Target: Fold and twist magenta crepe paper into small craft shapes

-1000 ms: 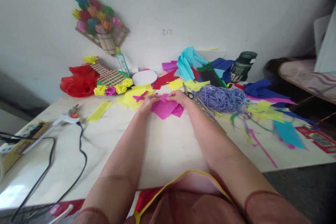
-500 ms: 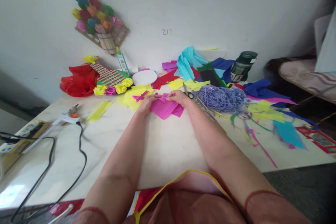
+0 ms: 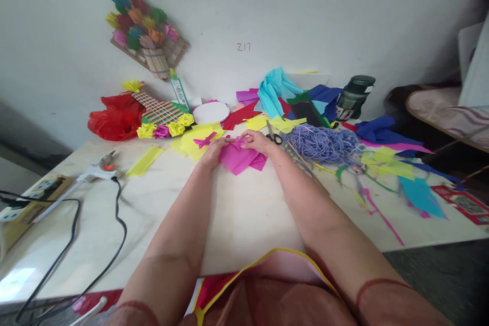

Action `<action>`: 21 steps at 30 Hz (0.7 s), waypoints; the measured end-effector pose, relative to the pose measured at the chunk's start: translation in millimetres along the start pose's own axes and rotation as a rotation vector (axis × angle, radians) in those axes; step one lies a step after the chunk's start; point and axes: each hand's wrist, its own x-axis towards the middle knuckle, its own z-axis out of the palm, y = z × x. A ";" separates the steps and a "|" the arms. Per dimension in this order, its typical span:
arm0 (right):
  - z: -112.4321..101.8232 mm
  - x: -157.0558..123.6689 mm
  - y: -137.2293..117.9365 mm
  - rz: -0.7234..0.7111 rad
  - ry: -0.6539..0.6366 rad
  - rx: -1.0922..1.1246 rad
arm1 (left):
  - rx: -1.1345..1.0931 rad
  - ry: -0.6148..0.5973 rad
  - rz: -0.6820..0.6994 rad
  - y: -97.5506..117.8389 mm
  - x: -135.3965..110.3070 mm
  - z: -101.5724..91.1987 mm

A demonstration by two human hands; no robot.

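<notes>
Magenta crepe paper (image 3: 239, 159) lies on the table between my hands, with its upper edge gathered into folds. My left hand (image 3: 217, 151) pinches its left upper edge. My right hand (image 3: 256, 141) grips the top edge on the right, fingers bent and closed together. Just beyond my left hand, a small twisted magenta strip (image 3: 205, 140) rests on yellow crepe paper (image 3: 187, 143). Black-handled scissors (image 3: 274, 137) lie right beside my right hand. Parts of the fingertips are hidden by the paper.
A tangle of purple cord (image 3: 323, 143) lies to the right, near a dark green jar (image 3: 355, 97). At left are a glue gun (image 3: 101, 169), its black cable and a power strip (image 3: 36, 196). Decorated stick work (image 3: 158, 108) and a glue bottle (image 3: 179, 92) stand by the wall.
My right hand's fingers have shifted slightly, and the paper's top edge beneath them looks more crumpled. My left hand stays nearly in place.
</notes>
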 end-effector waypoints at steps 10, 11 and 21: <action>-0.7 2.1 -0.7 -0.042 -0.091 -0.075 | -0.003 -0.040 0.015 -7.4 5.6 -4.4; -1.0 2.3 -0.6 -0.043 -0.100 -0.099 | -0.012 -0.044 0.006 -6.2 4.9 -4.2; 0.6 3.0 -2.3 -0.033 -0.114 -0.196 | -0.130 -0.098 -0.070 2.4 -5.8 3.4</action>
